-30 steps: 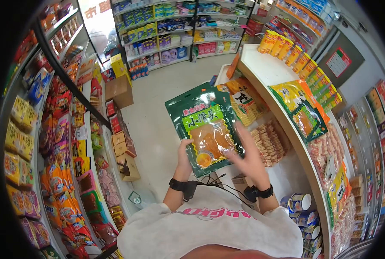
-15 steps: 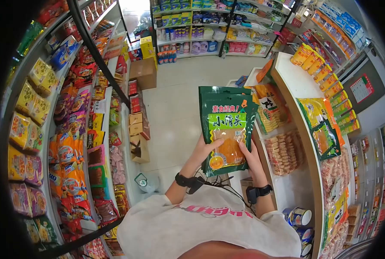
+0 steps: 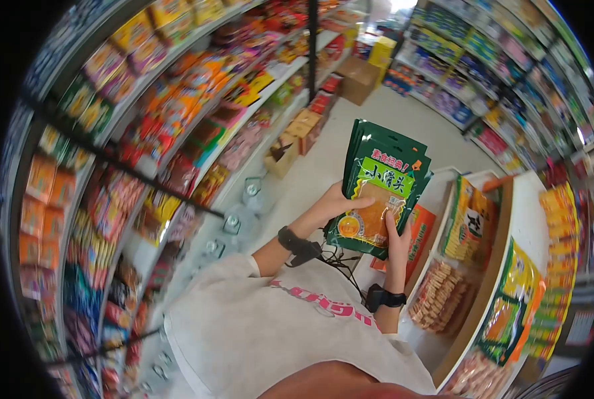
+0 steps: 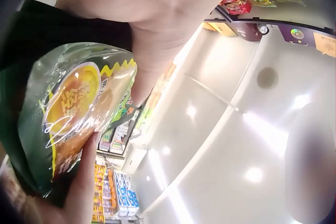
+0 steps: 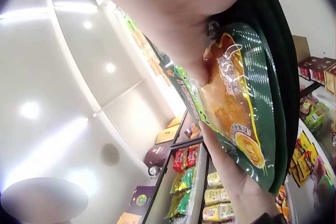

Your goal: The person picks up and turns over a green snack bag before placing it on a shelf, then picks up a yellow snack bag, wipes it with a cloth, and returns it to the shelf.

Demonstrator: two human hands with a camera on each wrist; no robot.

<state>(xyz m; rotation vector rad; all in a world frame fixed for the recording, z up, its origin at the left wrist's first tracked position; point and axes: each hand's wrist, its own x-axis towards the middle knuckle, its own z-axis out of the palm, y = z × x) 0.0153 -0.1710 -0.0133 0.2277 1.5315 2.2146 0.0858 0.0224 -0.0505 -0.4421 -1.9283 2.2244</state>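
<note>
Both hands hold a small stack of dark green snack packets in front of the chest, with a clear window over brown-orange food. My left hand grips the stack's left edge, thumb lying across the front. On the right side, my right hand grips the lower edge, its thumb also on the front. The left wrist view shows the shiny front packet close up below the left palm. From the right wrist, several green layers show behind the front packet.
Shelves of bagged snacks fill the left. Cardboard boxes and large clear bottles stand on the floor along them. To the right is a white counter with bagged goods on its lower shelf and yellow canisters on top.
The right hand, earlier blurred over the packet's front, now grips the right edge. The stack has been straightened from its spread, tilted position. The view has swung toward the left shelves.
</note>
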